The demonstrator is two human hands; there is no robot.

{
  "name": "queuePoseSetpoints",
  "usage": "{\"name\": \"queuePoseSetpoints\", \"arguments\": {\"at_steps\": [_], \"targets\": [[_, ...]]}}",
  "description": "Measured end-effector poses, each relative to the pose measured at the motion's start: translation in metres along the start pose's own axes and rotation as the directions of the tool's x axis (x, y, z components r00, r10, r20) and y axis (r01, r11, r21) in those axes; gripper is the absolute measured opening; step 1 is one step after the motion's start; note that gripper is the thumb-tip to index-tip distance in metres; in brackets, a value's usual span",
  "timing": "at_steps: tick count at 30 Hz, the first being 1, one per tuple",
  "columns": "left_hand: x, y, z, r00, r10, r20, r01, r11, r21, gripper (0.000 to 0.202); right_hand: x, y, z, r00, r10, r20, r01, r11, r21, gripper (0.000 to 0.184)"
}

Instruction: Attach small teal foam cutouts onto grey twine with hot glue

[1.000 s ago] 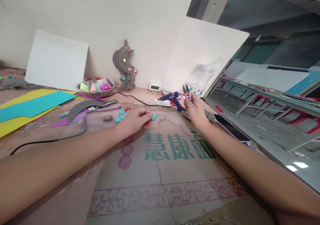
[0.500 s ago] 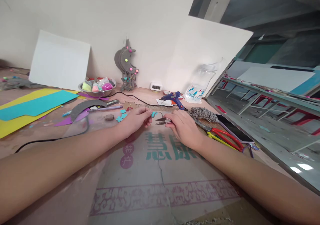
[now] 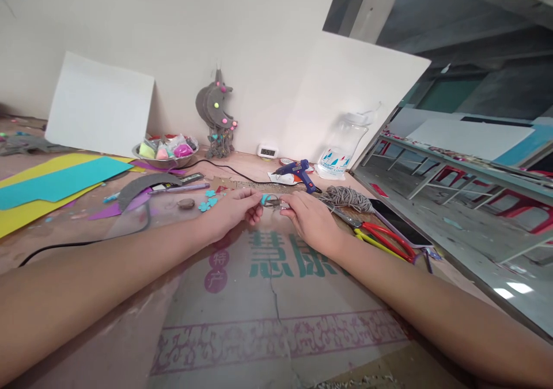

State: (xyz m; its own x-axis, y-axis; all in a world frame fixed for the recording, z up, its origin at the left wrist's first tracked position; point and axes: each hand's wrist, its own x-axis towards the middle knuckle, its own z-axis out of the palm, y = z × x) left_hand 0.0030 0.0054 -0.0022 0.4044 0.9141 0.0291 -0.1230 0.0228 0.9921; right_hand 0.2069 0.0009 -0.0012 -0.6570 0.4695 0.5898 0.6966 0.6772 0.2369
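My left hand is closed in a pinch on a small teal felt piece with a thin grey string on it, held just above the table. My right hand is closed on small thread snips, whose blades point left at the teal piece. Both hands meet over a plastic-covered cardboard sheet with teal lettering. More teal felt cut-outs lie just left of my left hand.
A blue glue gun, a ball of grey twine, red and yellow scissors and a phone lie to the right. Back left are a bowl of pompoms, teal and yellow sheets and a grey moon ornament. A clear bottle stands by the board.
My right hand came back from the far right near the glue gun with the snips and brought them to the teal piece. My left hand kept its pinch and barely moved.
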Motion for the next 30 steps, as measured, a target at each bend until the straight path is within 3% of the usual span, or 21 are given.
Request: {"name": "queuePoseSetpoints", "arguments": {"at_steps": [30], "targets": [[-0.0006, 0.003, 0.0019, 1.0, -0.024, 0.019, 0.023, 0.999, 0.037, 0.03, -0.0013, 0.0023, 0.0026, 0.999, 0.032, 0.022, -0.034, 0.997, 0.068, 0.029]]}}
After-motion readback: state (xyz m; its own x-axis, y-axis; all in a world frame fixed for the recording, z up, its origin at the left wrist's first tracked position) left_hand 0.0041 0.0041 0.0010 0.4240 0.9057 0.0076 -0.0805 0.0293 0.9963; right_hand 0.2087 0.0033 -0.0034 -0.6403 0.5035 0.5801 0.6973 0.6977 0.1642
